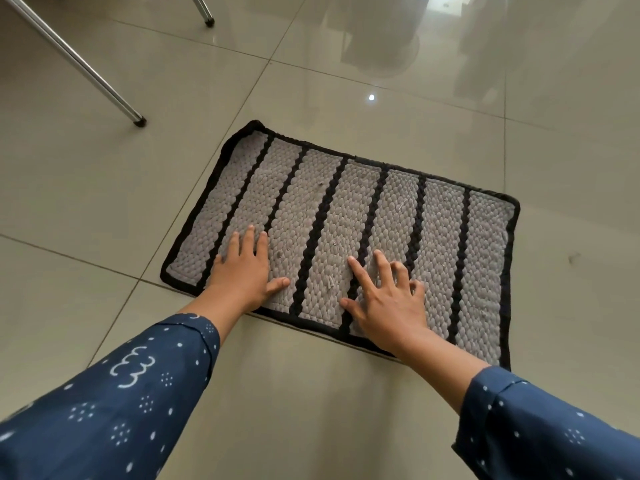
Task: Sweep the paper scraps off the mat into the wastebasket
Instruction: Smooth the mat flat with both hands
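Two bare hands lay on the near edge of a grey woven mat (346, 216) with black stripes, the left hand (246, 271) flat with fingers together near the near-left corner, the right hand (389, 299) spread wide, neither holding anything. Few paper scraps (330, 281) showed, small pale bits between the hands and farther up the mat toward its far edge, the nearest about midway between both hands. No wastebasket was in view, so the sweeping direction could not be judged.

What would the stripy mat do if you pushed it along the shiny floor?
The mat would probably slide, since the tiles look glossy. Being woven cloth, it would likely bunch up rather than stay stiff. Its far left corner already curls slightly.
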Available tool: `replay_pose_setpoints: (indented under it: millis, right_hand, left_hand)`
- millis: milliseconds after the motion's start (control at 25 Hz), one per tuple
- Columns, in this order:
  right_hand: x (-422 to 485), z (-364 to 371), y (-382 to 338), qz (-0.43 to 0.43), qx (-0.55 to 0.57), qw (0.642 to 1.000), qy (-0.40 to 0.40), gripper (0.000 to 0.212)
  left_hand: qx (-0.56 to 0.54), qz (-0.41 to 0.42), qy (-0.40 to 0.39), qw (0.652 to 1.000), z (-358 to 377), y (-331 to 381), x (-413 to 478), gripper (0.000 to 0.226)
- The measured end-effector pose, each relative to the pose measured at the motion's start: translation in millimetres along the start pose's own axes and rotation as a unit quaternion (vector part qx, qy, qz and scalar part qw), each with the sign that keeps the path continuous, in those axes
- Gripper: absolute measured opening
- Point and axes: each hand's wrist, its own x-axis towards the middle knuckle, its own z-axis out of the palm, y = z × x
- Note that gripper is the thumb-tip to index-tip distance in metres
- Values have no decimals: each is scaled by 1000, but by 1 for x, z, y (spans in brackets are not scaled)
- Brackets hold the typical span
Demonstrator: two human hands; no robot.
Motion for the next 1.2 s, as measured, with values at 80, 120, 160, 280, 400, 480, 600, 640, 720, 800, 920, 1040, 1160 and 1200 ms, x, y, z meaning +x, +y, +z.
replay_pose_setpoints:
  millis: [80, 120, 160, 280, 400, 480, 600, 640, 720, 800, 920, 1040, 1160, 1200]
  right_hand:
    - [2, -2, -1, 2, 4, 1000, 1, 69]
    - [6, -5, -1, -1, 15, 1000, 20, 68]
    - [14, -10, -1, -12, 38, 998, 53, 65]
    - [61, -30, -14, -74, 153, 978, 123, 56]
    - [131, -50, -45, -133, 190, 964, 129, 56]
    - [174, -59, -63, -156, 178, 962, 138, 58]
    - [222, -60, -75, -150, 149, 966, 150, 60]
    - [227, -56, -76, -144, 141, 966, 159, 60]
    - [236, -45, -77, -140, 129, 965, 182, 60]
    - [237, -39, -78, -139, 123, 964, 191, 59]
    - [237, -38, -78, -139, 120, 965, 189, 59]
    - [237, -39, -78, -137, 126, 964, 188, 59]
    - [236, -39, -78, -140, 126, 964, 189, 59]
    - [236, -39, -78, -139, 126, 964, 189, 59]
  left_hand:
    - [20, 3, 6, 1000, -4, 1, 0, 101]
    - [36, 6, 14, 999, -7, 0, 1, 100]
    - [51, 11, 28, 998, -11, -1, 4, 97]
    - [26, 13, 85, 996, -27, -7, 21, 75]
    - [-6, 23, 125, 992, -42, -14, 48, 65]
    - [-15, 33, 149, 988, -52, -15, 69, 63]
    - [-25, 32, 173, 984, -63, -18, 110, 66]
    - [-20, 33, 178, 983, -65, -19, 120, 68]
    - [-12, 20, 184, 983, -63, -21, 145, 72]
    - [-5, 5, 178, 984, -61, -22, 164, 76]
    - [-17, -26, 141, 990, -64, -24, 188, 80]
    - [-21, -46, 89, 995, -73, -30, 206, 94]
    - [-38, -49, 37, 997, -82, -37, 213, 108]
    - [-33, -51, 29, 998, -83, -39, 214, 113]
